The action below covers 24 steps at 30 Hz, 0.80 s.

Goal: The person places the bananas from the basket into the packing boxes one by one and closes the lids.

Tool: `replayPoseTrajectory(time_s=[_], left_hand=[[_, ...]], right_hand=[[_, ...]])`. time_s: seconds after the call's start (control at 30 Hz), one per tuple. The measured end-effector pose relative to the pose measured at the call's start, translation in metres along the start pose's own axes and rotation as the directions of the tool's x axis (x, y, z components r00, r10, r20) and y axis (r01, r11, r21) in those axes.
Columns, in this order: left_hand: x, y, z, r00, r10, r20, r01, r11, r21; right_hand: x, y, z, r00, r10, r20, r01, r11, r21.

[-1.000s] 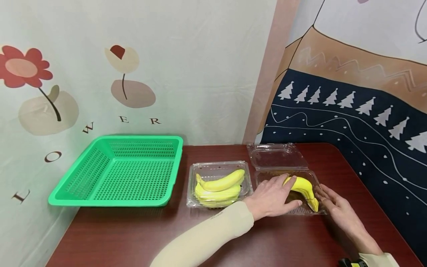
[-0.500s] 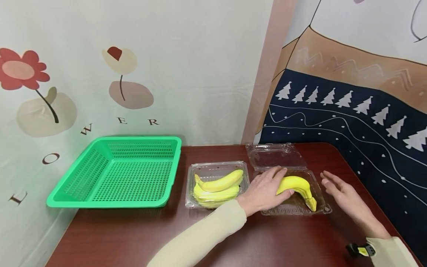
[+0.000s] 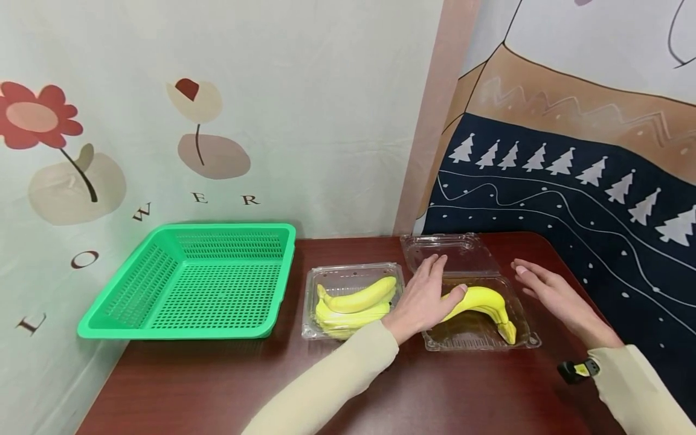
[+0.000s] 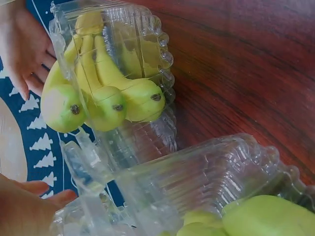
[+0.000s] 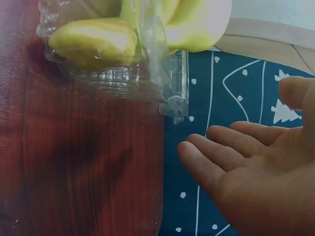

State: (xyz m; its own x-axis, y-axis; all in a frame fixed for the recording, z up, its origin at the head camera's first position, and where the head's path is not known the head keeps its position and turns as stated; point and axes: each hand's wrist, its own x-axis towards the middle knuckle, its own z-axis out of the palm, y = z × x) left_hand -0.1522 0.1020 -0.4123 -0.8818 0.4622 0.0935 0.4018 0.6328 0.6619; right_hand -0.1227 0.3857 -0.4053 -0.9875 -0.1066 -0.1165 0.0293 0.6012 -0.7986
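Note:
In the right-hand clear plastic clamshell box (image 3: 462, 342) lies a bunch of bananas (image 3: 484, 299); the left wrist view shows several joined at one stem. The box's lid (image 3: 457, 251) is folded back behind it. Over the left side of this box is my left hand (image 3: 421, 299), fingers extended, thumb over the bananas; whether it touches them I cannot tell. My right hand (image 3: 560, 296) hovers off the box's right side with fingers straight, holding nothing. Left of these stands another clear clamshell box (image 3: 314, 329) with bananas (image 3: 359, 299) inside, its lid down as far as I can tell.
A green perforated plastic basket (image 3: 187, 331) with no contents stands at the back left of the dark red wooden table (image 3: 217, 386). A printed cloth wall (image 3: 326, 121) rises behind the table, and a dark blue tree-patterned cloth (image 3: 598, 199) hangs at the right.
My left hand has slid back leftward and up off the bananas, showing more of them. The right hand has left the box's right edge and moved slightly away toward the back.

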Motion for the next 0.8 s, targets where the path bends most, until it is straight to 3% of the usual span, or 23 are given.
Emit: replayPoseTrajectory(time_s=[0.23, 0.43, 0.8], left_hand=[[0.003, 0.002, 0.001, 0.994, -0.113, -0.004, 0.111, 0.985, -0.131], [0.006, 0.002, 0.005, 0.986, -0.166, 0.022, 0.167, 0.964, -0.205], [-0.002, 0.007, 0.018, 0.99, -0.143, -0.001, 0.137, 0.951, -0.278]], right_hand=[[0.013, 0.004, 0.006, 0.998, 0.017, 0.056, -0.018, 1.0, 0.015], [0.019, 0.008, 0.012, 0.996, 0.029, 0.082, -0.033, 0.998, 0.049], [0.021, 0.007, 0.006, 0.995, 0.059, 0.083, -0.063, 0.997, 0.043]])
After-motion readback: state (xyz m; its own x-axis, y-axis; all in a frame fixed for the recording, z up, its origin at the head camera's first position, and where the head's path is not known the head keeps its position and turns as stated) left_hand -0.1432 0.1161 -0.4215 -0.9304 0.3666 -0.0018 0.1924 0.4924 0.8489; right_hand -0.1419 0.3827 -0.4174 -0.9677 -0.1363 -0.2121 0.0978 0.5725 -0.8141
